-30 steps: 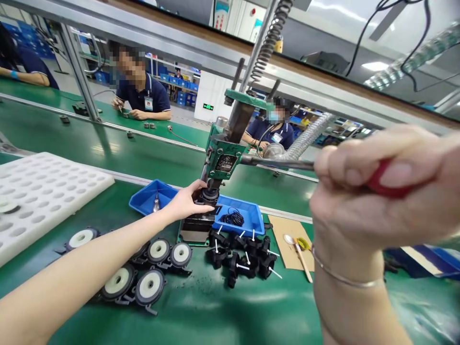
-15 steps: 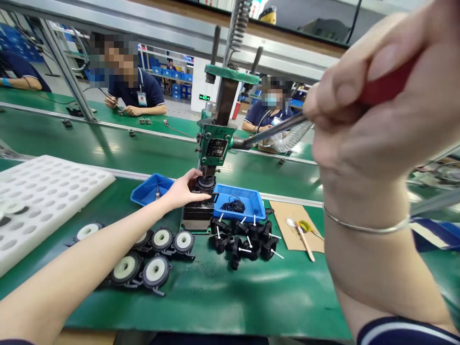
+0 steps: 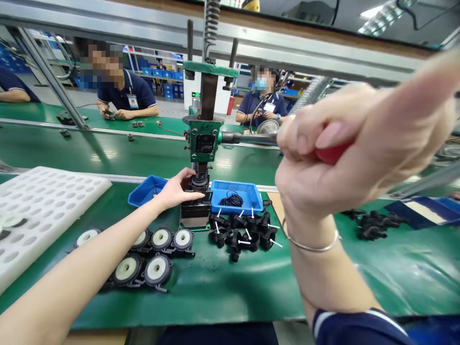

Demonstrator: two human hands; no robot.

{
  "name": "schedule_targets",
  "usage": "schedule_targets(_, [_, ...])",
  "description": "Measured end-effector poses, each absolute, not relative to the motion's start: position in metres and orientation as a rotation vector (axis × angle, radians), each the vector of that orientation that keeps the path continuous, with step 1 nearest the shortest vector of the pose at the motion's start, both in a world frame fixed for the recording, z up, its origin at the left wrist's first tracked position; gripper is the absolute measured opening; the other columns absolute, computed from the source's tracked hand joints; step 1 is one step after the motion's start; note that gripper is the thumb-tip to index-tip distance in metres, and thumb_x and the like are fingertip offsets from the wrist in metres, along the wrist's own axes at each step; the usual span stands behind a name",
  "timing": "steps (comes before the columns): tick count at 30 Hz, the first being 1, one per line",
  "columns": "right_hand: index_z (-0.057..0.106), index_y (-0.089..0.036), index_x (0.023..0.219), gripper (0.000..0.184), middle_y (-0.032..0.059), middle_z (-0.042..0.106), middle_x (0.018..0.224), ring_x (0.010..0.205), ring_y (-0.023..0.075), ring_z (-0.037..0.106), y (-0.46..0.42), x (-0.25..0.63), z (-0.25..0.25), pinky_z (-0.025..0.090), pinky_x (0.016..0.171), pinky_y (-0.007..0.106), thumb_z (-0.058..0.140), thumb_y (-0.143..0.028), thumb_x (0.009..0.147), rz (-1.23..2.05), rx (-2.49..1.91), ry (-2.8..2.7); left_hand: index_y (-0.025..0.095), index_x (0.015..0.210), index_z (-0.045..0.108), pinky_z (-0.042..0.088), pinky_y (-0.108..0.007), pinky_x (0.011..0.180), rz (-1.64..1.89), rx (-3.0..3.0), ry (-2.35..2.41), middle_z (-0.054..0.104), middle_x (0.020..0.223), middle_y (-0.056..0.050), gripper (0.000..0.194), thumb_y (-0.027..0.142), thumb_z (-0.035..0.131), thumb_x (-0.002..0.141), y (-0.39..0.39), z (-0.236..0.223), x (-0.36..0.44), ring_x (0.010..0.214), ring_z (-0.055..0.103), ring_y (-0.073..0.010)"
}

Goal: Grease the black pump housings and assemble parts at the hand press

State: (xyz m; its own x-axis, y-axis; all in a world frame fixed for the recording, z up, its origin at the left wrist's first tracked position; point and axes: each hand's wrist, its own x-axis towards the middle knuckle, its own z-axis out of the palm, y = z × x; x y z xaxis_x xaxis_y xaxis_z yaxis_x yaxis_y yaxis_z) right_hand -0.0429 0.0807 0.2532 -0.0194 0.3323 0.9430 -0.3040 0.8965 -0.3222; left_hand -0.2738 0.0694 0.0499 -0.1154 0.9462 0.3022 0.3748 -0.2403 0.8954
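The black round plastic part (image 3: 200,180) under the green metal press (image 3: 204,143) looks light and stiff, best held by its rim; the left hand's grip (image 3: 176,190) curls around it, firmness unclear; the right hand (image 3: 345,179) is closed on the red lever handle (image 3: 331,153); a blue plastic tray (image 3: 235,186) crowds the right, with room near on the green bench (image 3: 223,297)

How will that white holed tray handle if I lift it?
The white tray is probably stiff, being thick and flat. Its many holes suggest it's light for its size. The pale piece on top might slide off if tilted.
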Motion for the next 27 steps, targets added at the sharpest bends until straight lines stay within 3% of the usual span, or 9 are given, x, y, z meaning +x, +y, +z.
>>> schedule_targets(5, [0.040,-0.024,0.058,0.053,-0.0034,0.040,0.054,0.045,0.0075,0.044,0.082,-0.059,0.252,0.035,0.045,0.027,0.042,-0.053,0.102,0.353,0.032,-1.376,0.022,0.105,0.051,0.052,-0.039,0.094,1.340,1.613,1.499,0.070,0.101,-0.002,0.062,0.044,0.088,0.060,0.068,0.054,-0.272,0.098,0.068,-0.0243])
schedule_targets(8, [0.041,-0.024,0.062,0.051,-0.0035,0.038,0.057,0.046,0.0074,0.040,0.089,-0.062,0.250,0.034,0.045,0.026,0.038,-0.053,0.104,0.356,0.124,-1.333,0.023,0.106,0.051,0.054,-0.038,0.090,1.330,1.615,1.502,0.070,0.100,-0.002,0.063,0.044,0.088,0.061,0.069,0.054,-0.272,0.095,0.069,-0.0236])
schedule_targets(13, [0.052,-0.022,0.066,0.035,-0.0041,0.044,0.058,0.052,0.0082,0.049,0.083,-0.049,0.239,0.042,0.051,0.024,0.053,-0.027,0.101,0.360,0.084,-1.307,0.023,0.105,0.051,0.052,-0.039,0.094,1.312,1.623,1.505,0.069,0.101,-0.002,0.063,0.044,0.089,0.060,0.068,0.056,-0.272,0.098,0.068,-0.0241])
schedule_targets(17, [0.041,-0.022,0.058,0.043,-0.0048,0.043,0.052,0.041,0.0064,0.039,0.090,-0.054,0.259,0.030,0.042,0.024,0.044,-0.011,0.100,0.463,0.205,-1.464,0.023,0.103,0.050,0.052,-0.041,0.096,1.305,1.623,1.508,0.068,0.102,-0.002,0.063,0.045,0.089,0.059,0.067,0.059,-0.272,0.100,0.068,-0.0247])
schedule_targets(20, [0.045,-0.022,0.062,0.040,-0.0054,0.037,0.054,0.045,0.0069,0.040,0.084,-0.053,0.250,0.035,0.046,0.024,0.046,-0.020,0.102,0.424,0.209,-1.312,0.023,0.104,0.049,0.053,-0.040,0.095,1.309,1.624,1.484,0.066,0.106,-0.002,0.063,0.045,0.088,0.060,0.067,0.057,-0.274,0.100,0.067,-0.0236])
schedule_targets(24, [0.051,-0.024,0.064,0.036,-0.0042,0.045,0.058,0.053,0.0101,0.051,0.071,-0.041,0.233,0.046,0.054,0.026,0.053,-0.027,0.100,0.400,0.058,-1.381,0.022,0.104,0.050,0.053,-0.041,0.095,1.291,1.623,1.454,0.067,0.104,-0.003,0.062,0.044,0.089,0.060,0.068,0.056,-0.275,0.099,0.067,-0.0236])
schedule_targets(27, [0.050,-0.021,0.062,0.041,-0.0035,0.050,0.059,0.049,0.0080,0.050,0.079,-0.041,0.246,0.043,0.051,0.025,0.049,-0.026,0.102,0.376,0.067,-1.528,0.022,0.104,0.050,0.053,-0.041,0.095,1.283,1.619,1.449,0.068,0.103,-0.003,0.063,0.045,0.089,0.060,0.067,0.058,-0.275,0.099,0.067,-0.0239])
